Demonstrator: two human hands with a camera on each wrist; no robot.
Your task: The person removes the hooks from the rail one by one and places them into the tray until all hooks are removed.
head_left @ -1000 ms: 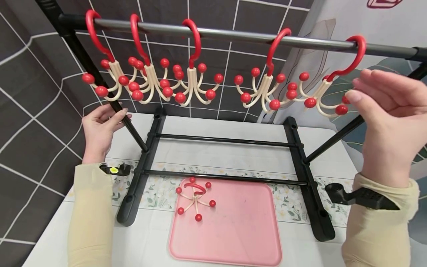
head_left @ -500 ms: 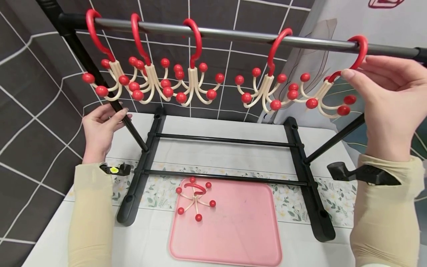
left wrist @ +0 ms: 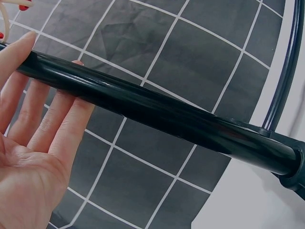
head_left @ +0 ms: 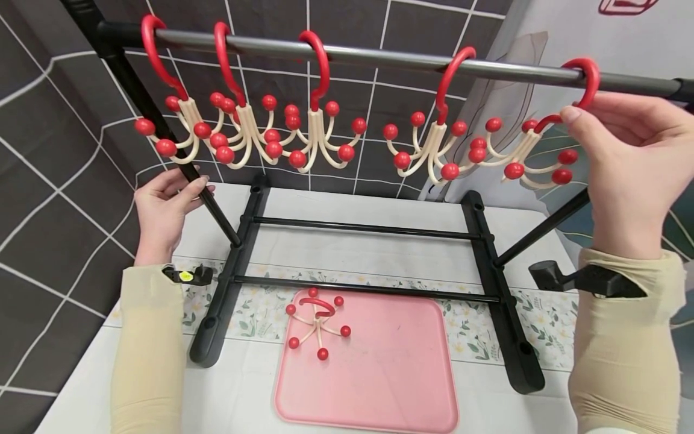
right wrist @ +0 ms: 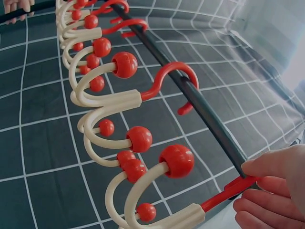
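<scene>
Several hook hangers with red hooks and cream arms tipped by red balls hang from the rack's metal rail. My right hand pinches the red hook of the rightmost hanger between thumb and fingers, just under the rail. In the right wrist view the thumb and fingers meet at that hook beside the bar. My left hand holds the rack's black left post, thumb on the near side and fingers behind. Another hanger lies on the pink tray.
The black rack's feet and crossbars stand on a white table with a floral strip. Dark tiled walls rise behind and at left; a pale curtain-like sheet hangs at back right. The tray lies at the front.
My right hand, earlier apart beside the rightmost hanger, has moved up to its hook and taken hold. That hanger has turned slightly on the rail. The left hand stays on the post.
</scene>
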